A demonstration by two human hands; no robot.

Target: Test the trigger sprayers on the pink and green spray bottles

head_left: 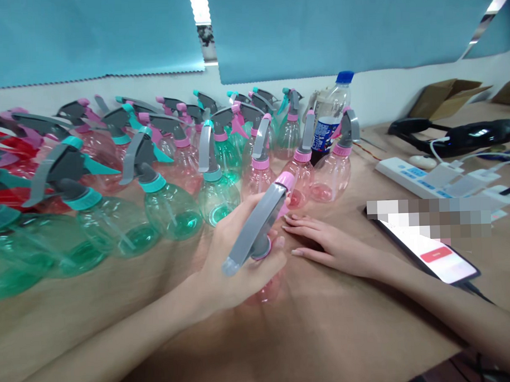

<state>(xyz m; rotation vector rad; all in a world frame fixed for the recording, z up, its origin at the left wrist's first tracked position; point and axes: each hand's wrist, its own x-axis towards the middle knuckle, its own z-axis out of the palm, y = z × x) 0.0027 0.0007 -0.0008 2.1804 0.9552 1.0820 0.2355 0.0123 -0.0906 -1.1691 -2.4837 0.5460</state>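
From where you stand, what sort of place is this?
Probably a small workshop or packing room: green and pink clear-plastic spray bottles crowd the brown tabletop, with a white plastic power strip and an open brown cardboard box at the right.

1 spray bottle, its translucent pink body partly hidden below a gray sprayer head with a pink nozzle and trigger, is held around the neck by the left hand, just beside the fingers of the right hand. The nozzle faces away over the brown tabletop; whether the base touches the surface is unclear.
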